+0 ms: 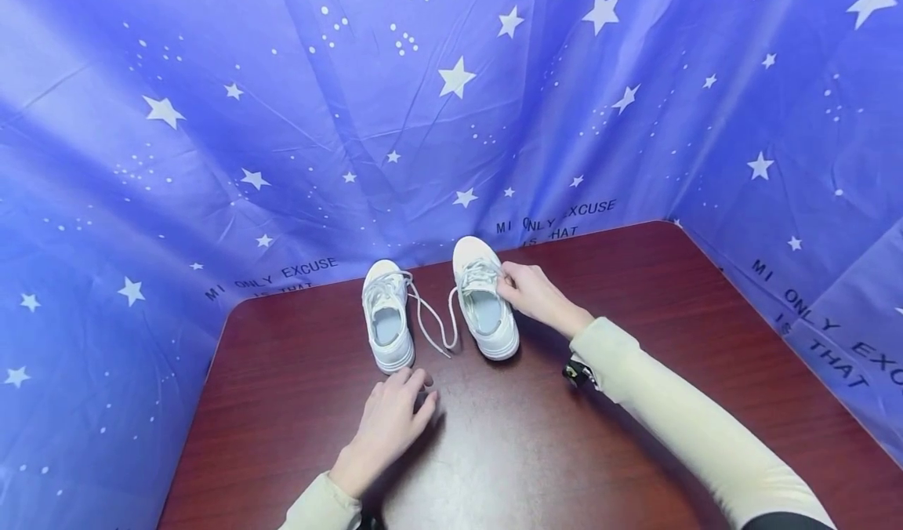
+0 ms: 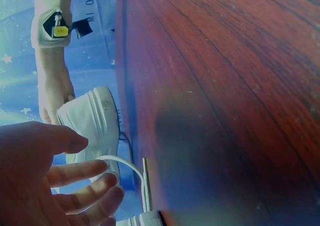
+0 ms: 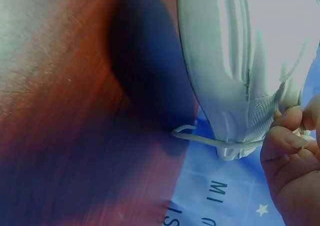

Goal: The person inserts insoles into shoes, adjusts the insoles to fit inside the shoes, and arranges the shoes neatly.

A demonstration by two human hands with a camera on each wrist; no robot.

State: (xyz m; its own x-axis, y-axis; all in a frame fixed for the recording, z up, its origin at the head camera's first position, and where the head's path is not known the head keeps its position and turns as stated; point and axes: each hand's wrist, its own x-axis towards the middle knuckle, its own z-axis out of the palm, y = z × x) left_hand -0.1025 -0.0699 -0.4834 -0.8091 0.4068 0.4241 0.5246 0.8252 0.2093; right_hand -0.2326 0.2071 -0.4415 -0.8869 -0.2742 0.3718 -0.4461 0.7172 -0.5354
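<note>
Two white lace-up sneakers are at the far side of the table: the left sneaker point(image 1: 397, 351) and the right sneaker point(image 1: 499, 340), heels toward me. My right hand point(image 1: 534, 291) is at the outer side of the right sneaker, thumb and forefinger pinching the shoelace point(image 3: 240, 145) near the eyelets. Its fingertips partly hide the exact grip in the right wrist view. Behind the left sneaker's heel, my left hand point(image 1: 397, 411) hovers above the table with fingers loosely bent and nothing in them. Loose lace ends point(image 1: 422, 310) hang between the two sneakers.
The dark red wooden table point(image 1: 494, 451) ends just beyond the sneakers' toes. A blue curtain point(image 1: 353, 122) with white stars and lettering hangs along its back and sides. A small black device point(image 1: 578, 373) is strapped at the right sleeve's cuff.
</note>
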